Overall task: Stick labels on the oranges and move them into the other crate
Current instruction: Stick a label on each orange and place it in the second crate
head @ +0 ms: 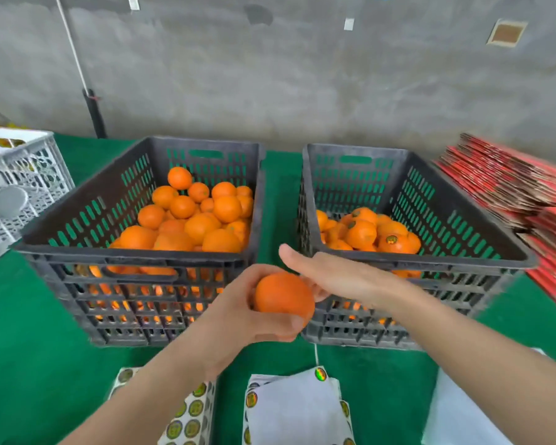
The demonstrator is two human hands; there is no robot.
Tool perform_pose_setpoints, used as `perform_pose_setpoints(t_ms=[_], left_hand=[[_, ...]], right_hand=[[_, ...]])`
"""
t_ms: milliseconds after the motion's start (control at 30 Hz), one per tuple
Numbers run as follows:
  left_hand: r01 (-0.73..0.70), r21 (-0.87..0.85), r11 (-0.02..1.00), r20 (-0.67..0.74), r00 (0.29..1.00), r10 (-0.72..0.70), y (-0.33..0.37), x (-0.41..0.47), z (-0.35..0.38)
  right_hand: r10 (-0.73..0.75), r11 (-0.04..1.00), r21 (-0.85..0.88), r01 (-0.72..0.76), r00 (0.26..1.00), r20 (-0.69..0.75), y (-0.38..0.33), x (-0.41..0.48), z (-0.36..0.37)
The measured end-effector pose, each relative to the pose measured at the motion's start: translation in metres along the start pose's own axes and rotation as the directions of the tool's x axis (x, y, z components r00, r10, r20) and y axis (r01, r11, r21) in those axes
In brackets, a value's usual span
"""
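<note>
Your left hand (238,313) is gripping one orange (283,295), fingers curling under it and the thumb lying along its near side. You are holding it just in front of the left crate (135,255), off that crate's near right corner and above the green cloth (29,332). Your right hand (331,274) is reaching in from the right and meeting the orange's far right side, thumb sticking out straight. Its fingers are partly hiding behind the fruit, so you cannot tell whether they are pinching or only pressing.

The left crate is holding a heap of bare oranges (199,220), banking up toward its right wall. Just right of it, the right crate (430,261) is carrying a smaller pile of labelled oranges (369,234), one round sticker (391,239) showing plainly.

Nearer you than the left crate, a label sheet (193,412) is lying under your left forearm, and a stack of mostly stripped sheets (296,409) is sitting to its right. Left of the left crate a white crate (20,187) is standing. Far to the right, beyond the right crate, flat red cartons (511,184) are lying stacked.
</note>
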State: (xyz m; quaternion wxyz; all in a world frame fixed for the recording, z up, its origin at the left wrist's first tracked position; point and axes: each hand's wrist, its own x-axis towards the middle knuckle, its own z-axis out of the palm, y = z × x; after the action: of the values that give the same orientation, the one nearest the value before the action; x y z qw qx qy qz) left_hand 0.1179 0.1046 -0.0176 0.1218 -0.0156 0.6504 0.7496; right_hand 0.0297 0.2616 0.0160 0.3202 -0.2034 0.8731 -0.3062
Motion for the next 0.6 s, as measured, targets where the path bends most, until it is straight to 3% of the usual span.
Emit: perform_pose_setpoints(t_ms=[67, 133, 300, 400, 600], left_hand=[[0.065, -0.068, 0.996, -0.050, 0.996, -0.068, -0.024, -0.001, 0.003], [0.122, -0.153, 0.981, -0.089, 0.987, -0.136, -0.047, -0.001, 0.001], [0.187, -0.372, 0.909, -0.178, 0.947, -0.267, -0.088, 0.000, -0.003], [0.208, -0.397, 0.894, -0.204, 0.929, -0.307, -0.103, 0.001, -0.002], [0.267, -0.293, 0.918, -0.255, 0.904, -0.344, -0.119, 0.003, 0.007]], right_hand=[[0.046, 0.992, 0.116, -0.044, 0.999, -0.011, 0.032, 0.003, 0.019], [0.121, 0.985, 0.125, -0.117, 0.992, -0.025, 0.069, 0.011, 0.040], [0.219, 0.921, -0.331, -0.204, 0.976, 0.008, 0.142, 0.040, 0.083], [0.181, 0.909, -0.385, -0.162, 0.983, 0.012, 0.156, 0.048, 0.091], [0.035, 0.952, -0.302, -0.058, 0.996, -0.083, 0.158, 0.045, 0.096]])
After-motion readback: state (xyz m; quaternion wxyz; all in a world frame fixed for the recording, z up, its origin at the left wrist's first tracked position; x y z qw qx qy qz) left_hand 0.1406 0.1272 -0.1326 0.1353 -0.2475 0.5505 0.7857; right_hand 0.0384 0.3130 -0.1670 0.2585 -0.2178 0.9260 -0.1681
